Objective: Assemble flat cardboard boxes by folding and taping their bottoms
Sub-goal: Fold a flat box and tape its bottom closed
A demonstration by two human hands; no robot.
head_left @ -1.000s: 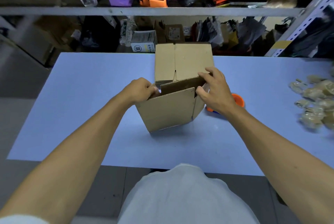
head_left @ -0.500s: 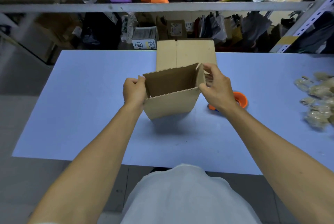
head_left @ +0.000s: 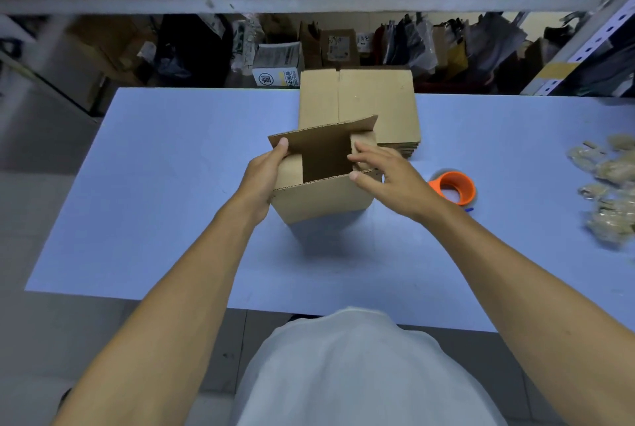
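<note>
Two hands work one cardboard box (head_left: 323, 199), which stands on the blue table (head_left: 171, 185) with its flaps up. Head view: the left hand (head_left: 263, 178) grips the box's left wall, thumb hooked over the rim; the right hand (head_left: 388, 175) has fingers nearly straight, pressing the small right flap (head_left: 364, 154) inward. The step looks like folding in the minor flaps. Next, I judge, the long far flap (head_left: 319, 147) must come down (the near one too), then taping. An orange tape roll (head_left: 453, 188) lies just right of the right hand; a stack of flat boxes (head_left: 374, 102) lies beyond both hands.
</note>
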